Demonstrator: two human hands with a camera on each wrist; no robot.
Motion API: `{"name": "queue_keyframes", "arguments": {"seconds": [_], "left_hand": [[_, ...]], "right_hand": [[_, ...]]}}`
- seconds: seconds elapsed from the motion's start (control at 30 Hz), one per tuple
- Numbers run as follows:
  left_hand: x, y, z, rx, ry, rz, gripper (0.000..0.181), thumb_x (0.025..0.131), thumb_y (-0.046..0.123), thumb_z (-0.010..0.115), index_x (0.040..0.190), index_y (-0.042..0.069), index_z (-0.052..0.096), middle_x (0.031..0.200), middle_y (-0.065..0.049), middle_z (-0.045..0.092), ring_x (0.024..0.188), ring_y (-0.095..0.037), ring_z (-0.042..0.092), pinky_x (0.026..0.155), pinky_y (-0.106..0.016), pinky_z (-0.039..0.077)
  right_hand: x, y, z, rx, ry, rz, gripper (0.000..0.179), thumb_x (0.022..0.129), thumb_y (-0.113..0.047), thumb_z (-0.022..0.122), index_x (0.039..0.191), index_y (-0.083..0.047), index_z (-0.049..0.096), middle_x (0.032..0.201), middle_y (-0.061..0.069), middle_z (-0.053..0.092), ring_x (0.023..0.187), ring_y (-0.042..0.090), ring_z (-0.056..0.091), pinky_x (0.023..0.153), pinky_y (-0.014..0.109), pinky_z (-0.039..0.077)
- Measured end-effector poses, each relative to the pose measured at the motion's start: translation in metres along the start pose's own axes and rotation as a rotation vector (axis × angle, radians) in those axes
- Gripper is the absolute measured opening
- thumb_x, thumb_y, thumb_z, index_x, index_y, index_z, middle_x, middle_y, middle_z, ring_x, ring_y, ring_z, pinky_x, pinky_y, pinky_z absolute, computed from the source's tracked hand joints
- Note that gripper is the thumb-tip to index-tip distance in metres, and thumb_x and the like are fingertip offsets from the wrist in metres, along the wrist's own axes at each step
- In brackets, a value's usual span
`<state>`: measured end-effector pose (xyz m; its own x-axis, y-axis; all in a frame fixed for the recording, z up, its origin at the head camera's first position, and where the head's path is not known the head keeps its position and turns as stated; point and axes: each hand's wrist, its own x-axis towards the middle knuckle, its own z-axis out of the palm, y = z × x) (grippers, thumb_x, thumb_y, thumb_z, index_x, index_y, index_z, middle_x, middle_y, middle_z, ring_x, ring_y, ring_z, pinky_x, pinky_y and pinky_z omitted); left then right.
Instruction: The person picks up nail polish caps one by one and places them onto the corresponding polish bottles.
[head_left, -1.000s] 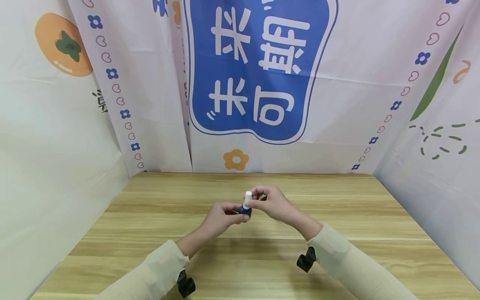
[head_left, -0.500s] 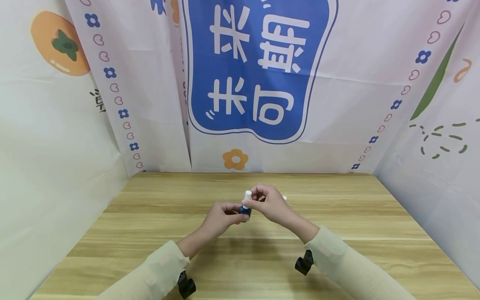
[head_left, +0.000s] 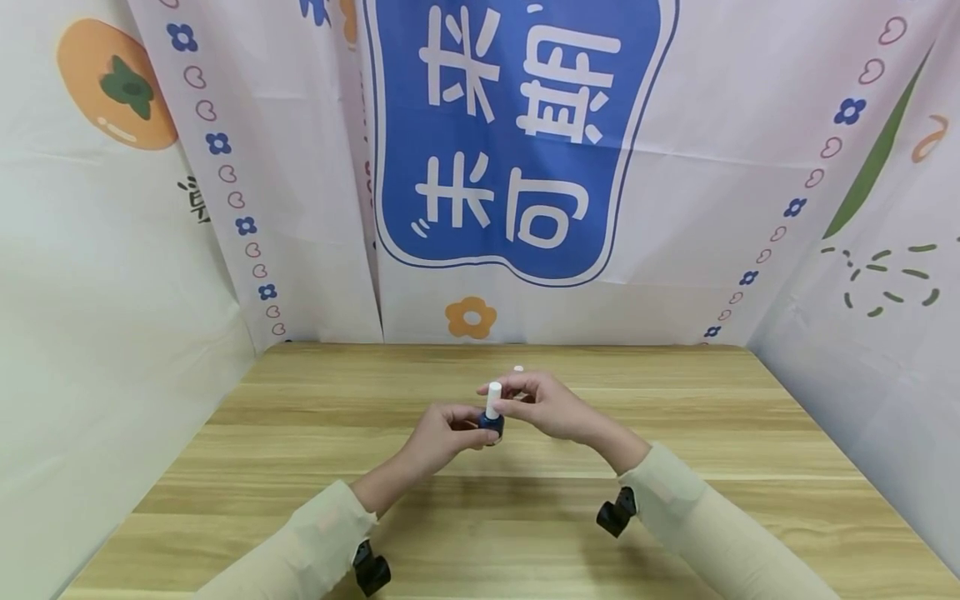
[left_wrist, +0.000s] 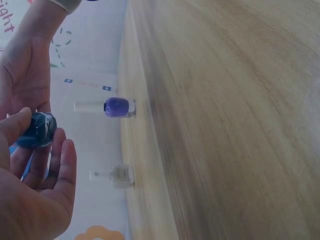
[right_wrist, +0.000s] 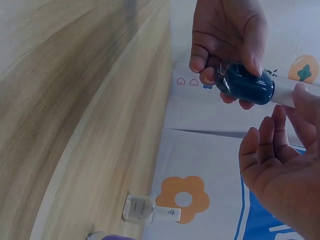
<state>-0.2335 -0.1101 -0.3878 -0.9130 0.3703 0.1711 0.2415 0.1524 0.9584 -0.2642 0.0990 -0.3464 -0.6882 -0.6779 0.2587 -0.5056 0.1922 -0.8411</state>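
A nail polish bottle (head_left: 491, 425) of dark blue-teal glass is held above the table, nearly upright with a slight lean. My left hand (head_left: 441, 435) grips its glass body between thumb and fingers. The white cap (head_left: 493, 401) sits on the bottle's neck. My right hand (head_left: 546, 406) pinches that cap between thumb and forefinger; its other fingers are spread loosely, as the right wrist view shows. A purple nail polish bottle (left_wrist: 117, 107) and a clear, pale one (left_wrist: 121, 176) stand on the table beyond the hands, both white-capped. In the head view my right hand mostly hides them.
The wood-grain table (head_left: 300, 500) spreads beneath both arms. Printed white cloth (head_left: 675, 233) hangs behind it and along both sides. Small black cameras (head_left: 617, 512) are strapped at both wrists.
My right hand's fingers have loosened and shifted around the cap, with the forefinger now reaching farther left behind it. A white cap behind that hand has come into sight. My left hand stays put.
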Motion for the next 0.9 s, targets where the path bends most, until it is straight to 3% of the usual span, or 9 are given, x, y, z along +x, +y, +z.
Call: {"name": "queue_keyframes", "arguments": {"seconds": [0.3, 0.5, 0.73, 0.9], "left_hand": [[0.0, -0.002, 0.0, 0.005, -0.004, 0.013, 0.025, 0.086, 0.012, 0.075, 0.106, -0.003, 0.072, 0.098, -0.011, 0.071, 0.081, -0.017, 0.065, 0.072, -0.03, 0.056], [0.0, -0.002, 0.0, 0.008, 0.006, 0.002, 0.025, 0.086, 0.012, 0.075, 0.106, -0.002, 0.073, 0.099, -0.011, 0.071, 0.083, -0.017, 0.065, 0.073, -0.032, 0.056], [-0.001, -0.001, -0.001, 0.024, 0.023, -0.014, 0.024, 0.085, 0.014, 0.076, 0.105, 0.0, 0.074, 0.097, -0.009, 0.072, 0.082, -0.018, 0.065, 0.072, -0.033, 0.056], [-0.001, -0.001, -0.001, 0.024, 0.03, -0.023, 0.025, 0.085, 0.016, 0.076, 0.105, 0.0, 0.074, 0.097, -0.009, 0.072, 0.083, -0.018, 0.065, 0.073, -0.033, 0.056]], "right_hand": [[0.0, -0.001, 0.004, -0.043, 0.086, 0.062, 0.018, 0.094, -0.009, 0.064, 0.111, -0.003, 0.071, 0.091, 0.002, 0.065, 0.09, 0.019, 0.056, 0.075, 0.035, 0.049], [-0.005, -0.029, 0.008, -0.06, 0.13, 0.062, 0.013, 0.091, -0.005, 0.067, 0.102, 0.0, 0.071, 0.086, 0.003, 0.062, 0.084, 0.018, 0.054, 0.072, 0.032, 0.048], [0.001, 0.001, 0.009, -0.06, 0.168, 0.068, 0.013, 0.09, -0.017, 0.072, 0.099, -0.008, 0.073, 0.085, 0.0, 0.062, 0.085, 0.019, 0.055, 0.074, 0.035, 0.051], [0.0, 0.001, 0.011, -0.064, 0.18, 0.059, 0.014, 0.09, -0.017, 0.072, 0.101, -0.009, 0.073, 0.085, 0.0, 0.064, 0.084, 0.02, 0.057, 0.074, 0.037, 0.051]]}}
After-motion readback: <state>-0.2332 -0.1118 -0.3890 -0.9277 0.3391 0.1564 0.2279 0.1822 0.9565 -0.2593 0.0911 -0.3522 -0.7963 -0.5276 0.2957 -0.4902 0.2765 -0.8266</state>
